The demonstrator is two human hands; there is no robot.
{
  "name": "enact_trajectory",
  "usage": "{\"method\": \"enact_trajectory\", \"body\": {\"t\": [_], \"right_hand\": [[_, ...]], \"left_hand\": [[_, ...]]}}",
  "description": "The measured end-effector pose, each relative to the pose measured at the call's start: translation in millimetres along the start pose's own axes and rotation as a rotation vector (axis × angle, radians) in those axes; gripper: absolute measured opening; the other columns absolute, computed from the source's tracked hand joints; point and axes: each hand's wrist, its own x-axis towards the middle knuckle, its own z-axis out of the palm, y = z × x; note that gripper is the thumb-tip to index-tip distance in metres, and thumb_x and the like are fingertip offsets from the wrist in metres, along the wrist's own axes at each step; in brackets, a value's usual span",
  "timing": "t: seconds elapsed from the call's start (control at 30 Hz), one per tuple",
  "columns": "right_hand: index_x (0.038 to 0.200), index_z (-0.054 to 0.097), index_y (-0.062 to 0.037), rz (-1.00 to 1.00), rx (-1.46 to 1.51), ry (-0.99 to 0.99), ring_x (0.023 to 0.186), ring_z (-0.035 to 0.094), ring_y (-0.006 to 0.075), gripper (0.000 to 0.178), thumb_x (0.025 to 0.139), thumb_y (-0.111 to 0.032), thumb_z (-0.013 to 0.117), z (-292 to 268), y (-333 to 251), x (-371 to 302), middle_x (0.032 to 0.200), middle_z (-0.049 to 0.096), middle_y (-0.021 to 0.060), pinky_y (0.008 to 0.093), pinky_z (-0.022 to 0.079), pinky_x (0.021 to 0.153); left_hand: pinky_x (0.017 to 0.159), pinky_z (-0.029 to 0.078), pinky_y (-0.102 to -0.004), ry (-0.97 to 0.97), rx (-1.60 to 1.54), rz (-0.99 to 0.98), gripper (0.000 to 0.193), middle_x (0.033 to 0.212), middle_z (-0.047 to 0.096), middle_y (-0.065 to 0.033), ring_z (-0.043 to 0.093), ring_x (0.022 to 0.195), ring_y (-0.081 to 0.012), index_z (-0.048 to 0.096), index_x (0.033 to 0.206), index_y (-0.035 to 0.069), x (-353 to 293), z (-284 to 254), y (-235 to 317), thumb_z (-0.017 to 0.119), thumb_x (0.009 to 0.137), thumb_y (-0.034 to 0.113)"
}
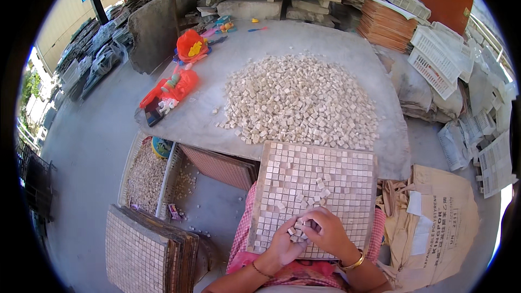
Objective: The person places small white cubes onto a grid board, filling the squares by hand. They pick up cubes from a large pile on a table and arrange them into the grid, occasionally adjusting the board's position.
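Observation:
A square mosaic board (277,206) rests on my lap, its grid largely filled with small pale stone cubes. Over its lower part, my left hand (282,245) is cupped around several stone cubes (296,232). Beside it, my right hand (330,233) has its fingers bent together over the cubes in the left palm; whether one is pinched between its fingertips is hidden. A few loose cubes (320,189) lie on top of the filled grid, just beyond my hands. Past the board's far edge, a big heap of the same cubes (304,100) covers the middle of a stone table (206,125).
Red plastic bags (182,84) and a dark phone (153,113) lie on the table's left side. At lower left stand stacked mosaic boards (144,249) and a white crate (164,184) of cubes. A cardboard-coloured sack (442,217) lies right; white baskets (434,70) stand beyond.

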Motion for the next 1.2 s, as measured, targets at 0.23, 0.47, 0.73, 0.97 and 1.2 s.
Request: {"method": "enact_trajectory", "body": {"t": [0.23, 0.47, 0.73, 0.97, 1.2], "right_hand": [[0.100, 0.061, -0.0018, 0.024, 0.217, -0.002, 0.075, 0.060, 0.0175, 0.022, 0.078, -0.003, 0.063, -3.0, 10.6, 3.3, 0.097, 0.062, 0.0106, 0.0278, 0.050, 0.064], [0.100, 0.057, -0.0036, -0.043, 0.076, -0.112, 0.075, 0.056, 0.0163, 0.018, 0.083, -0.007, 0.062, 0.6, 11.5, 10.6, 0.107, 0.058, 0.0095, 0.0267, 0.047, 0.063], [0.103, 0.056, -0.0031, 0.283, 0.707, -0.041, 0.072, 0.051, 0.0110, 0.019, 0.086, -0.009, 0.061, -16.5, 9.6, 6.5, 0.093, 0.056, 0.0065, 0.0237, 0.042, 0.059], [0.091, 0.062, -0.0011, 0.184, 0.002, 0.025, 0.067, 0.054, 0.0098, 0.015, 0.080, -0.008, 0.067, 3.3, 0.8, 16.4, 0.079, 0.057, 0.0034, 0.0249, 0.045, 0.059], [0.102, 0.052, -0.0028, 0.370, 0.750, -0.009, 0.071, 0.054, 0.0101, 0.015, 0.089, -0.007, 0.057, -14.1, 12.9, 6.1, 0.091, 0.058, 0.0063, 0.0208, 0.044, 0.058]], "left_hand": [[0.099, 0.039, -0.0411, 0.066, 0.049, 0.013, 0.033, 0.116, 0.057, -0.0109, 0.053, 0.112, -0.0231, 0.051, 0.122, 0.006, 1.9, 5.2, 4.3, 0.044, 0.095, 0.024], [0.095, 0.040, -0.0386, 0.278, 0.157, 0.013, 0.045, 0.123, 0.053, -0.0092, 0.052, 0.110, -0.0209, 0.043, 0.134, 0.007, 2.2, 11.1, 3.4, 0.047, 0.093, 0.027], [0.100, 0.038, -0.0366, -0.047, 0.035, 0.017, 0.047, 0.129, 0.050, -0.0079, 0.049, 0.115, -0.0204, 0.042, 0.136, 0.005, 6.3, 7.3, 13.6, 0.043, 0.096, 0.029], [0.102, 0.037, -0.0362, 0.211, 0.234, -0.026, 0.048, 0.133, 0.046, -0.0099, 0.046, 0.121, -0.0220, 0.038, 0.138, 0.004, -0.7, 18.2, 8.2, 0.041, 0.096, 0.028], [0.105, 0.034, -0.0358, -0.080, 0.053, 0.021, 0.053, 0.141, 0.040, -0.0118, 0.042, 0.125, -0.0228, 0.032, 0.141, 0.004, 4.8, 4.3, 12.0, 0.042, 0.095, 0.029]]}}
